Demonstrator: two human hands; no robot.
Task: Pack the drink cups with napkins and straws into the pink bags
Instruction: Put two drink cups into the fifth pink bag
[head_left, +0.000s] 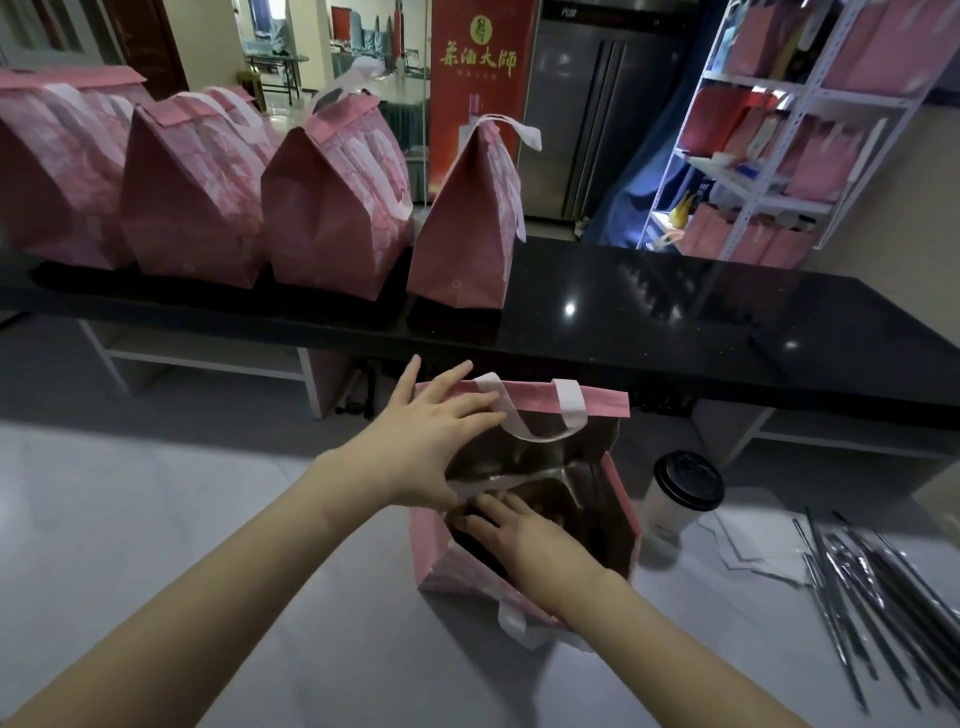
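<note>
- Head view: the open pink bag (597, 404) stands on the white counter (208, 519). The left hand (441, 441), fingers spread wide, presses against its rim.
- The right hand (514, 530), fingers flat, reaches into the bag's mouth.
- A black-lidded cup (680, 499) stands just right of the bag, near the napkins (748, 551) and straws (857, 582).
</note>
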